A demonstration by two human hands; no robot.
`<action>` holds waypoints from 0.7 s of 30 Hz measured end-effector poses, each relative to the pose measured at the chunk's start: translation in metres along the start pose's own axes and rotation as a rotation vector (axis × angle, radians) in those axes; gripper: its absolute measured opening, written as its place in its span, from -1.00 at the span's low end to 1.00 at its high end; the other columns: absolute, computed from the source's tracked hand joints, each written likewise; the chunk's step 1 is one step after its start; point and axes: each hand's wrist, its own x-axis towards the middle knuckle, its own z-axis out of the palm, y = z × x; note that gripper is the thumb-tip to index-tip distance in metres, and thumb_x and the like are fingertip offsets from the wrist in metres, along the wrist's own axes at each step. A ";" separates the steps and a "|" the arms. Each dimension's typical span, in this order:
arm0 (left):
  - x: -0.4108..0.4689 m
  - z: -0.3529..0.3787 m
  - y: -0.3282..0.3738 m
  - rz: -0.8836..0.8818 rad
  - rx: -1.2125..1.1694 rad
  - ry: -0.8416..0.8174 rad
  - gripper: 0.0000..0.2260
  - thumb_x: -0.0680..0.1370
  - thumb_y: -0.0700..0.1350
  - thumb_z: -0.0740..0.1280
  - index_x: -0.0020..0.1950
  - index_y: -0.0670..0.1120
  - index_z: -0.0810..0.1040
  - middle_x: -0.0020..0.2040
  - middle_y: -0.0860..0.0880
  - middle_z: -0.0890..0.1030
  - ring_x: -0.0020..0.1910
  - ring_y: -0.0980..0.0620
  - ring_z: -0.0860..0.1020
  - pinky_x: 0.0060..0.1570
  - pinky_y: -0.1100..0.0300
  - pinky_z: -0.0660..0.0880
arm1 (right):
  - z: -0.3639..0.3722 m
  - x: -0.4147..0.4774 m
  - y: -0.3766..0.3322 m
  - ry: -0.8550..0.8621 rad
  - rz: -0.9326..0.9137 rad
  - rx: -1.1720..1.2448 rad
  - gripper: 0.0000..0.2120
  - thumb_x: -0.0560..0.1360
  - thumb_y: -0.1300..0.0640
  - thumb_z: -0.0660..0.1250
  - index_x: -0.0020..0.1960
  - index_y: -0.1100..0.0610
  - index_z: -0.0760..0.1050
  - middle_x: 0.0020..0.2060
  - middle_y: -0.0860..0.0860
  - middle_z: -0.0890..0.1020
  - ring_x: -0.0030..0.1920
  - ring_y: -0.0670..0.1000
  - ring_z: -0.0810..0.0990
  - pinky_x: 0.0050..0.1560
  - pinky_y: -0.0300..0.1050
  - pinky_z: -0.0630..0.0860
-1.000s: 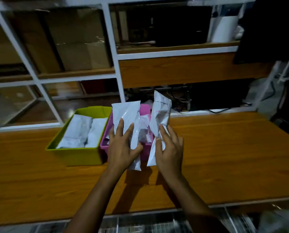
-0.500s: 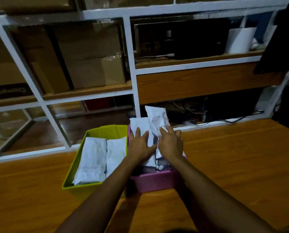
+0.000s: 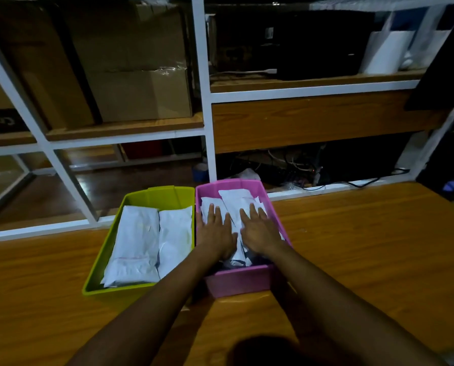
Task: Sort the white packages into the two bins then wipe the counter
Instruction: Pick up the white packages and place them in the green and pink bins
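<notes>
- Pressing down flat, the left hand (image 3: 215, 232) and the right hand (image 3: 260, 231) lay side by side, fingers spread, on the white packages (image 3: 233, 198) heaped in the pink bin (image 3: 236, 281). Neither hand pinched anything.
- Two neater rows of flat packages (image 3: 136, 241) filled the green bin (image 3: 107, 293), which touched the pink bin's left wall. No package showed on the tabletop (image 3: 365, 247).
- The pink heap looked loose and overlapping, so in my judgement the slick packets could spring up or slide over the low rim once the pressure came off.
- A packet clinging to a palm could be dragged out as the hands lifted.
- A hard push on the near half might skid the light bin across the smooth wood.
- Both bins' far ends sat near the tabletop's back edge, with the white shelf frame (image 3: 206, 114) just behind and cables (image 3: 294, 165) lower down. A packet nudged over the far rim could drop there.
- Open wood ran wide to the right of the pink bin, left of the green one, and in front beneath the forearms.
- No cloth was visible, and wiping would likely call for shifting the bins.
</notes>
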 end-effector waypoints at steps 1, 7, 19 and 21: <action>-0.004 0.003 -0.001 -0.024 0.030 -0.038 -0.39 0.60 0.22 -0.07 0.58 -0.04 -0.01 0.59 -0.17 -0.09 0.55 -0.20 -0.20 0.35 -0.36 -0.34 | 0.006 -0.005 -0.001 -0.057 0.014 0.001 -0.40 0.64 -0.06 0.02 0.57 0.06 -0.16 0.56 0.16 -0.16 0.55 0.22 -0.13 0.52 0.21 -0.06; -0.008 0.006 -0.002 -0.053 -0.036 -0.051 -0.40 0.60 0.23 -0.10 0.57 -0.02 0.02 0.59 -0.15 -0.05 0.56 -0.16 -0.14 0.37 -0.40 -0.24 | 0.012 -0.009 0.000 -0.127 0.034 0.045 -0.42 0.65 -0.11 -0.03 0.57 0.02 -0.18 0.56 0.11 -0.20 0.55 0.19 -0.21 0.49 0.20 -0.13; -0.059 -0.029 -0.025 -0.010 -0.337 0.365 -0.42 0.61 0.20 -0.07 0.58 0.00 -0.01 0.59 -0.09 -0.09 0.57 -0.07 -0.15 0.50 -0.16 0.01 | -0.051 -0.068 -0.024 0.500 -0.110 0.297 -0.35 0.60 -0.19 0.00 0.57 0.12 -0.03 0.56 0.11 0.05 0.56 0.09 -0.05 0.53 0.08 0.07; -0.065 -0.052 -0.029 0.018 -0.349 0.485 -0.42 0.60 0.20 -0.09 0.58 -0.02 0.05 0.59 -0.10 -0.05 0.57 -0.08 -0.12 0.49 -0.16 0.04 | -0.072 -0.078 -0.027 0.603 -0.160 0.353 -0.32 0.57 -0.23 -0.05 0.56 0.13 0.00 0.56 0.11 0.06 0.56 0.07 -0.05 0.52 0.06 0.09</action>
